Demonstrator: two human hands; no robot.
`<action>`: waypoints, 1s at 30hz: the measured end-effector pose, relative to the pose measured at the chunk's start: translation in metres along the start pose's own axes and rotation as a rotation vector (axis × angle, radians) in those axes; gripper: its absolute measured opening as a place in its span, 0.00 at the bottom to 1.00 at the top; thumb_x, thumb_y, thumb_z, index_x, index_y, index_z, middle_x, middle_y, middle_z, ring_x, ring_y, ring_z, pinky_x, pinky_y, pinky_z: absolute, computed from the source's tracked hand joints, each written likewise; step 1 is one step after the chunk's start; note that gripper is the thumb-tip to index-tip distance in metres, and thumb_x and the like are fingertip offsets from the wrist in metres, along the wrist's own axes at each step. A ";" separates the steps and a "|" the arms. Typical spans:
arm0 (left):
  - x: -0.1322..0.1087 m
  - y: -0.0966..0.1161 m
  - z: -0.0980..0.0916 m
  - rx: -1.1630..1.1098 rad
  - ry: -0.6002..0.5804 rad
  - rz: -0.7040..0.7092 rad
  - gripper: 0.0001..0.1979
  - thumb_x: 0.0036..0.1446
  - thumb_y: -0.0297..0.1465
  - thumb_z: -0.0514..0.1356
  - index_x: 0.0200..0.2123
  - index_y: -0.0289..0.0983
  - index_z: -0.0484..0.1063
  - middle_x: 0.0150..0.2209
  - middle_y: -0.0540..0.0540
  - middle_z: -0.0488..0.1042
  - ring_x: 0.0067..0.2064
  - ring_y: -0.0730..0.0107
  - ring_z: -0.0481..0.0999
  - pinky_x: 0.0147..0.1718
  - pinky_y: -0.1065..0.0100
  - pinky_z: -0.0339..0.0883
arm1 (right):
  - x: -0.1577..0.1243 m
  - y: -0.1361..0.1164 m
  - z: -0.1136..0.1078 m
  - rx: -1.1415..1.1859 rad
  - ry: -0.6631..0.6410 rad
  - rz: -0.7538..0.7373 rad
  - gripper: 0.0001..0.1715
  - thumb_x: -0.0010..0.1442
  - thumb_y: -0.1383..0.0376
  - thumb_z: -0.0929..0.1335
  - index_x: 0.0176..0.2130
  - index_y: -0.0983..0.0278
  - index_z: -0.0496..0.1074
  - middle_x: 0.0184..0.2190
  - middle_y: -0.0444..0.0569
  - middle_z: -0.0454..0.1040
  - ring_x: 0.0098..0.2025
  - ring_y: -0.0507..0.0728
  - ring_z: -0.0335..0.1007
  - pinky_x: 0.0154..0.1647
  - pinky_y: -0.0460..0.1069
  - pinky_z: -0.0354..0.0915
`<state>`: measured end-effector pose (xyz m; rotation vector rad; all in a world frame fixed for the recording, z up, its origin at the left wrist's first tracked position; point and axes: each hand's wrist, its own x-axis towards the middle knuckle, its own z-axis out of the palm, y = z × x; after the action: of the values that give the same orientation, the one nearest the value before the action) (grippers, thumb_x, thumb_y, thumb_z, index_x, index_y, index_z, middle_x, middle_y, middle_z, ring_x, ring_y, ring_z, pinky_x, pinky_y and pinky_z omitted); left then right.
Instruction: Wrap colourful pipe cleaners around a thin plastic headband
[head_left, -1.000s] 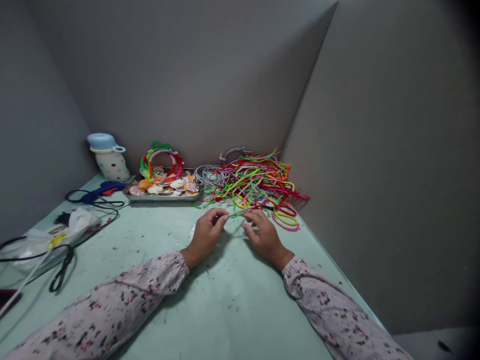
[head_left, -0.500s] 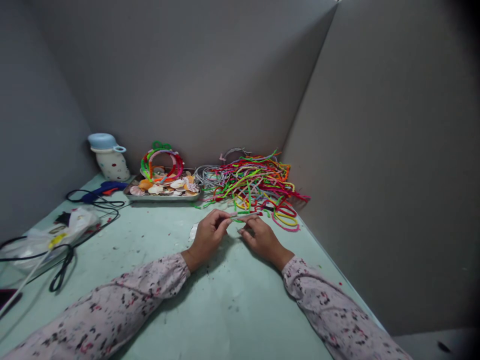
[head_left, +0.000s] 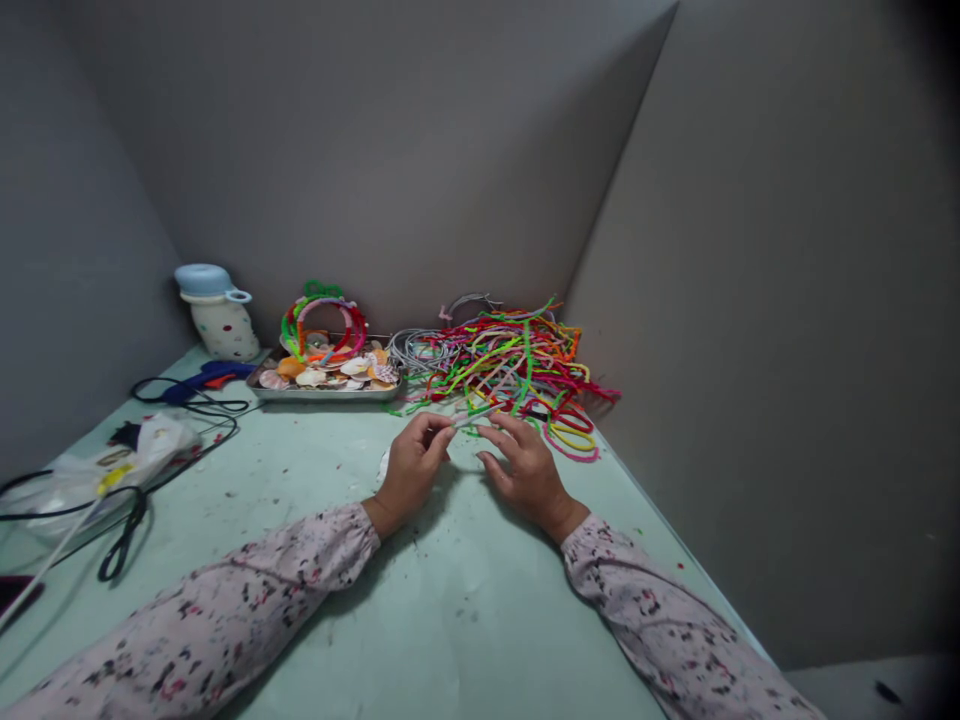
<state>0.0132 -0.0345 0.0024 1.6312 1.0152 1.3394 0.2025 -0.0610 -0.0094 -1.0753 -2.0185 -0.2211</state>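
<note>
My left hand [head_left: 414,462] pinches a thin pale grey strip [head_left: 469,418] between thumb and fingertips. The strip slants up to the right, towards my other hand. My right hand [head_left: 525,472] is at its far end with thumb and fingers apart; the index finger is close to the strip, and I cannot tell if it touches. A green fuzzy pipe cleaner [head_left: 527,350] rises behind the right fingers, and bits of green show by the strip. Whether the two are joined is too small to tell. Behind my left hand, a small white object is mostly hidden.
Colourful pipe cleaners [head_left: 517,345] lie heaped at the back, beside coiled grey wire [head_left: 420,350]. A metal tray [head_left: 330,396] holds shells [head_left: 311,378] and wrapped rings [head_left: 352,325]. Leftward are a bottle [head_left: 223,325], a blue tool [head_left: 206,378], black cables [head_left: 120,550] and a plastic bag [head_left: 161,440].
My right fingers have spread from their closer hold by the strip. The green pipe cleaner has swung up and to the right. The strip's right end has tilted upward.
</note>
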 end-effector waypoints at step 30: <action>0.005 -0.004 0.003 -0.283 -0.099 -0.197 0.15 0.54 0.40 0.60 0.38 0.35 0.67 0.29 0.50 0.72 0.23 0.78 0.68 0.22 0.75 0.60 | -0.004 0.006 0.008 0.444 0.029 0.329 0.19 0.58 0.61 0.69 0.49 0.62 0.71 0.39 0.50 0.76 0.35 0.54 0.72 0.37 0.50 0.70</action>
<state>0.0165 -0.0291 0.0001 1.3362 0.8595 1.1983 0.2036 -0.0561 -0.0192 -1.0820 -1.7192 0.3642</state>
